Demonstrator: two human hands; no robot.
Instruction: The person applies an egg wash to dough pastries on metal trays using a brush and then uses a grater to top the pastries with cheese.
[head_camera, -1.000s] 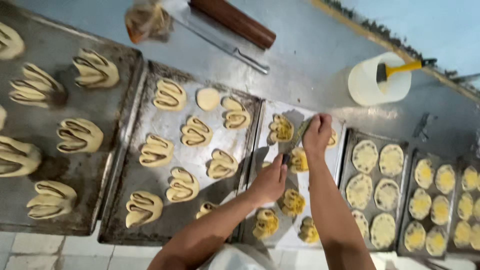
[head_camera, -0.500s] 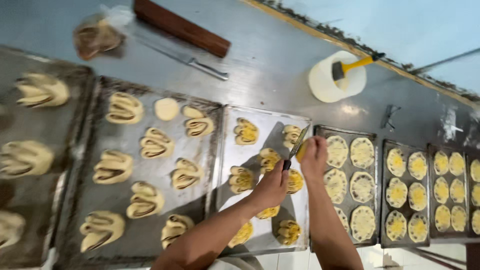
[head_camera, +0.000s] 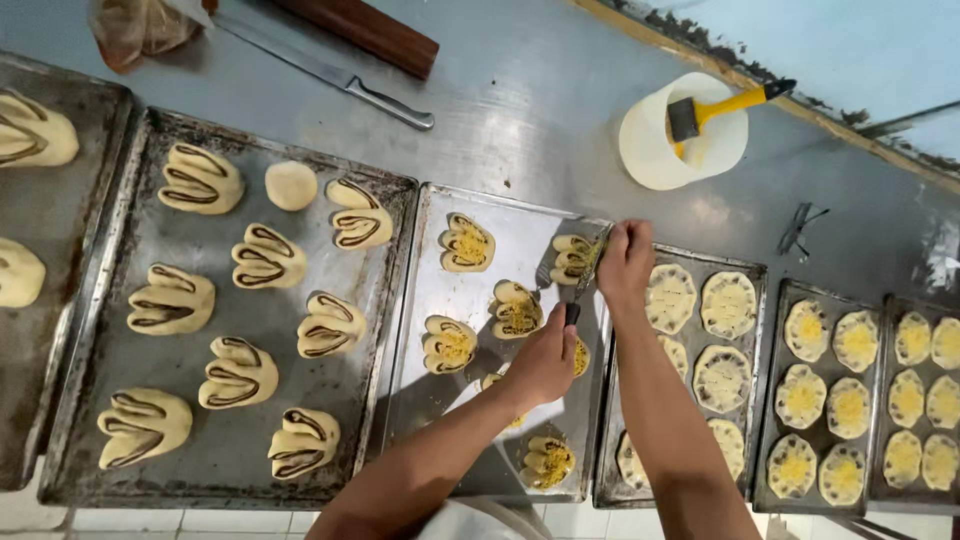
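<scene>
Seen from above, our left hand (head_camera: 545, 358) is closed around the dark handle of a small grater (head_camera: 585, 272), and our right hand (head_camera: 625, 262) has its fingers pinched tight at the grater's upper end; what they pinch is too small to tell. The grater slants over the right edge of the middle baking tray (head_camera: 500, 225), just above a fan-shaped bun (head_camera: 570, 258) flecked with yellow. Our left forearm covers part of the buns lower in that tray. To the left, a larger tray (head_camera: 130, 470) holds chocolate-striped fan buns (head_camera: 200, 180) and one plain dough round (head_camera: 291, 185). To the right, trays of round scalloped pastries (head_camera: 725, 303) lie under and beside our right forearm. On the steel table (head_camera: 520, 110) beyond stand a white tub (head_camera: 650, 150) with a yellow-handled brush (head_camera: 720, 108), a long knife (head_camera: 320, 70) and a wooden rolling pin (head_camera: 375, 32).
</scene>
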